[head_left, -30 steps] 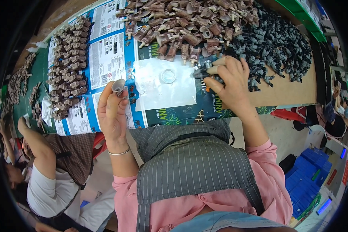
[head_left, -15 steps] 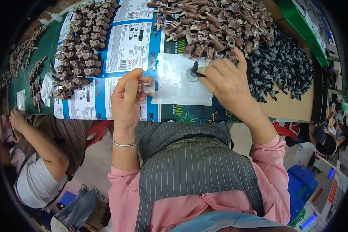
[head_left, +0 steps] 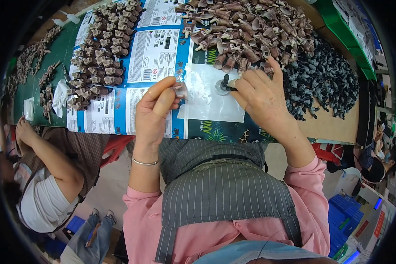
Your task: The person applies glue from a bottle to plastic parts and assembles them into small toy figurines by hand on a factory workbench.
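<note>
Between the thumb and fingers of my left hand (head_left: 153,110) is a small brown plastic part (head_left: 180,90), partly covered by the fingertips. My right hand (head_left: 263,96) pinches a small black plastic part (head_left: 225,81), its lower end in or against a small round dish (head_left: 221,88). The dish rests on a translucent white plastic sheet (head_left: 207,108), to the right of the left hand. Fingers of the right hand cover much of the black part, and its index finger points up toward the brown pile.
Brown hollow parts (head_left: 246,26) are heaped beyond my right hand, with black parts (head_left: 323,75) piled farther right. Rows of assembled brown pieces (head_left: 103,55) stand at left on printed sheets (head_left: 156,48). A green tray edge (head_left: 334,26) bounds the far right. Another person's arm (head_left: 48,152) is at left.
My left hand has come closer to the dish and tilted the brown part, so less of it shows. My right hand stays over the dish with the black part.
</note>
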